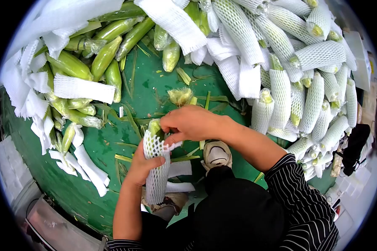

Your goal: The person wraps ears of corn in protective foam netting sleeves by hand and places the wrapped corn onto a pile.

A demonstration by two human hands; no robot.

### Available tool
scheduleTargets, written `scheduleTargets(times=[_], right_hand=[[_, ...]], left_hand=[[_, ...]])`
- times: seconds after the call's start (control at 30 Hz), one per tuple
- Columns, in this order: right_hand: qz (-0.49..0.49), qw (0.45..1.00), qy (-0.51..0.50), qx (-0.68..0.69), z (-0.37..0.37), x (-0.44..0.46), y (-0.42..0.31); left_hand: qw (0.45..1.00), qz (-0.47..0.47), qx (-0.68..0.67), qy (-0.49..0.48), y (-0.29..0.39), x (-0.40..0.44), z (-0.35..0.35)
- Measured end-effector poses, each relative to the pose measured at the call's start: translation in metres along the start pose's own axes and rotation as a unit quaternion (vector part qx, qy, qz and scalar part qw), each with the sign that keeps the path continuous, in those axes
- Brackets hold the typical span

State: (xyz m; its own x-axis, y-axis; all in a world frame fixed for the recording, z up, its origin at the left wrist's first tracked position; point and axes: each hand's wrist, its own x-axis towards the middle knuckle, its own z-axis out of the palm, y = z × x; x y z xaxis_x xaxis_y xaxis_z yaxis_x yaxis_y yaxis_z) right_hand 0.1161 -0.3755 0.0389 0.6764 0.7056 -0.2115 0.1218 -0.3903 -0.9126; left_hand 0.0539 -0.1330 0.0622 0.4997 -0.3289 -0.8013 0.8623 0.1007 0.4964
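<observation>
Black cloth [238, 215] is seen nearest the head camera, bottom centre. Just left of the frame's middle, an ear [154, 126] is held partly inside a white net [156, 182], tip poking out. That net's gripped by the left hand [139, 165], fingers wrapped round it; its top edge is pinched by the right hand [192, 123], fingers nearly closed. Wrapped ears [107, 58] are heaped upper left, netted ones [280, 94] upper right.

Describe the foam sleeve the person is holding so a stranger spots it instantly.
Over the green floor, left of the sleeved corn pile, the person's left grip holds a white foam net sleeve. Unlike the piled sleeves, its mouth is pulled sideways by the right grip, beside a green corn end.
</observation>
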Motion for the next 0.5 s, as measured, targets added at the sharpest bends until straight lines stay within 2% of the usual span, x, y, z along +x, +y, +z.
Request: scheduleTargets(times=[0.1, 0.2, 0.3, 0.4, 0.5], right_hand=[[-0.018, 0.999, -0.024, 0.025, 0.010, 0.004, 0.009], [-0.040, 0.999, -0.026, -0.021, 0.014, 0.005, 0.002], [-0.101, 0.974, 0.160, -0.122, 0.019, 0.004, -0.005], [-0.190, 0.965, 0.107, -0.144, 0.013, 0.006, 0.002], [-0.240, 0.936, 0.118, -0.230, 0.019, 0.007, 0.010]], left_hand=[[0.995, 0.026, 0.097, -0.006, 0.001, 0.001, -0.002], [0.995, 0.017, 0.097, 0.012, 0.006, -0.002, -0.003], [0.993, 0.021, 0.113, 0.014, 0.010, -0.003, -0.006], [0.992, 0.013, 0.124, 0.007, 0.012, -0.003, -0.008], [0.997, -0.003, 0.070, 0.009, 0.010, -0.003, -0.008]])
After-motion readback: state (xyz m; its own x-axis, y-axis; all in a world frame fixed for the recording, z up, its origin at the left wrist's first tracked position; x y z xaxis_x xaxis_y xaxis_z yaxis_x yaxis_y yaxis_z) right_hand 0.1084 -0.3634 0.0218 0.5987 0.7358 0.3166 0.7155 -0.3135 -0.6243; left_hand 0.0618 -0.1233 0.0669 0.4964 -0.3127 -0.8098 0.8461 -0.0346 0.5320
